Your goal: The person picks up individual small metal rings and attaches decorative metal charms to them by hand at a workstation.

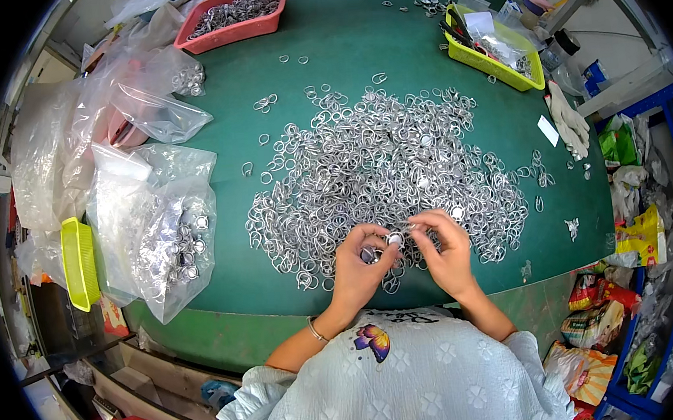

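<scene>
Silver rings (380,160) — being handled singly, I'd judge: left hand (359,275) curled around a few, right hand (449,255) narrowly pinched, contents unclear — next needs delicacy.

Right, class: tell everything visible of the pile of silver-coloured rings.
The pile of silver-coloured rings looks metallic: many small loops, some with pale round faces, jumbled loosely. It spreads across the green tabletop, strays around its edges. The left hand and right hand are at its near side; contact is unclear.
</scene>
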### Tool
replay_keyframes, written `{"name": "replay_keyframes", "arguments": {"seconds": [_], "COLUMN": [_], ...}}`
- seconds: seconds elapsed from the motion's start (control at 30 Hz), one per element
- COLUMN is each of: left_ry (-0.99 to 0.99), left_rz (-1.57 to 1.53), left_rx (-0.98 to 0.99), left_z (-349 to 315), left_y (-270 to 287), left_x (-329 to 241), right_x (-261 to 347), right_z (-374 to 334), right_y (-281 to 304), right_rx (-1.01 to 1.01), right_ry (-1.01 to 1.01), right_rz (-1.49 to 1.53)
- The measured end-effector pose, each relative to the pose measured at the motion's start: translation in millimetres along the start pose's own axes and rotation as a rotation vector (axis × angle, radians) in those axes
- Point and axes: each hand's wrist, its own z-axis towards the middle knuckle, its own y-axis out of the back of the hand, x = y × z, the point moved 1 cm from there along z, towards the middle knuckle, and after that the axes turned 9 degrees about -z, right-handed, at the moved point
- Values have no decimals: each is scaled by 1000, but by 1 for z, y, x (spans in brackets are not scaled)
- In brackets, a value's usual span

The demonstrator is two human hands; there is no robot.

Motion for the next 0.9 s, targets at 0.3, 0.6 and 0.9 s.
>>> {"name": "replay_keyframes", "arguments": {"seconds": [0.3,0.6,0.9], "left_ry": [281,257,476], "left_rz": [-505,-853,-1153], "left_rx": [203,413,123], "left_z": [6,12,45], "left_y": [9,8,-5], "left_x": [4,8,20], "right_x": [-16,-46,-47], "right_z": [16,33,43], "right_y": [13,26,12], "right_rx": [10,-5,189], "right_ry": [33,-5,58], "right_rz": [-479,-557,-656]}}
